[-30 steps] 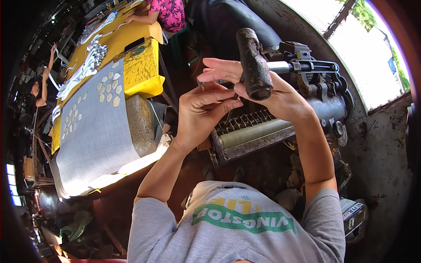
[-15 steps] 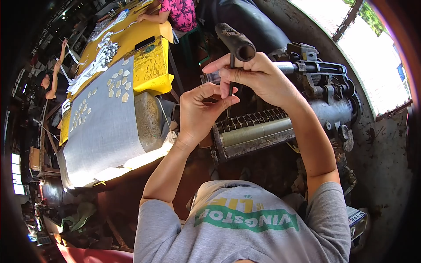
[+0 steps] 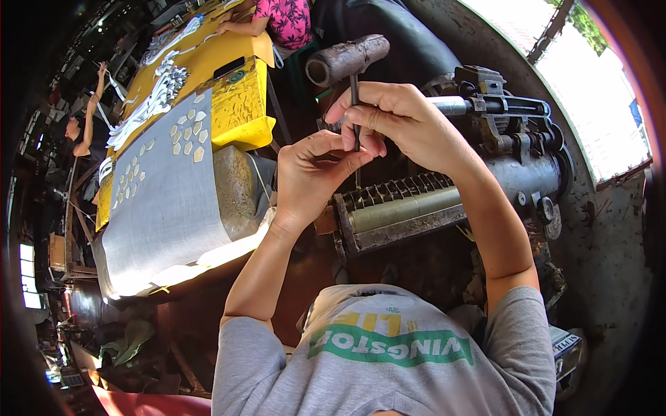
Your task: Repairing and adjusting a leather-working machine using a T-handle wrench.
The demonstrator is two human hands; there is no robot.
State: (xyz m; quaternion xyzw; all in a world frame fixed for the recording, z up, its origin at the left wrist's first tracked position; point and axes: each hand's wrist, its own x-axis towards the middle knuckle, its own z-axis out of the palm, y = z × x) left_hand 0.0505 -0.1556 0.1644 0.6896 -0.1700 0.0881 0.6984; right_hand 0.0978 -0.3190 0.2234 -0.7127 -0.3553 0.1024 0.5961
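Observation:
A rusty tubular crossbar (image 3: pixel 347 59) tops the thin dark shaft (image 3: pixel 355 90) of a T-handled tool, held upright above a machine. My right hand (image 3: pixel 399 125) grips that shaft just under the crossbar, thumb and fingers closed round it. Lower down, my left hand (image 3: pixel 312 173) pinches at the shaft with thumb and fingertips. Beneath both hands lies the machine's pale roller (image 3: pixel 406 211), with a row of metal coils or teeth (image 3: pixel 402 191) behind it. The shaft's lower end reaches toward these; whether it touches them I cannot tell.
At left, a yellow table (image 3: pixel 232 104) bears a grey sheet (image 3: pixel 159 215) with several pale pieces and white straps. A person in a pink patterned top (image 3: pixel 284 17) sits beyond; another person's arm (image 3: pixel 92 104) is raised at far left. A black roll (image 3: pixel 388 38) lies behind the machine.
The crossbar has turned round on its shaft, its near end swinging from lower right to left. My right hand has shifted its fingers round the shaft; my left hand stays pinched below.

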